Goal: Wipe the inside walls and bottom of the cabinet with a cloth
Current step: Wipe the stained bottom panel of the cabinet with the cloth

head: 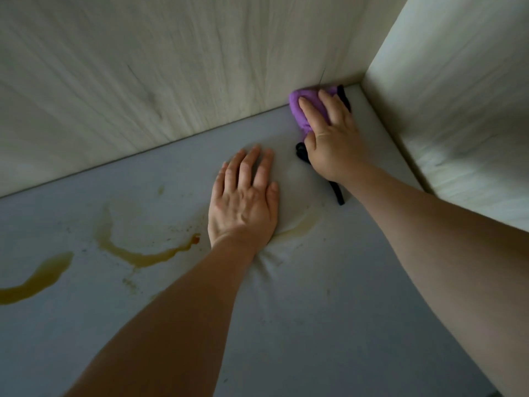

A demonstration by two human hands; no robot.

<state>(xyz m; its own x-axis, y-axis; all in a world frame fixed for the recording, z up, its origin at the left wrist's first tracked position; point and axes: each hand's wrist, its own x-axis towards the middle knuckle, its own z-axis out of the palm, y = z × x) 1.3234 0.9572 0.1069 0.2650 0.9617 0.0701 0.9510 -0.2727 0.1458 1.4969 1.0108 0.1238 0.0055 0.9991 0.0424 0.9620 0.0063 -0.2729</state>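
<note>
A purple cloth (299,108) with black trim lies on the grey cabinet bottom (315,310), in the far right corner where the pale wood back wall (171,81) meets the right side wall (446,110). My right hand (332,138) presses down on the cloth with its fingers spread over it. My left hand (246,196) rests flat on the bottom liner, fingers straight, to the left of the cloth. The liner wrinkles under its heel.
Yellow-brown stain streaks (137,253) curve across the left part of the bottom, with another patch (37,279) at the far left edge and a faint one (303,227) beside my left hand. Small dark specks dot the liner.
</note>
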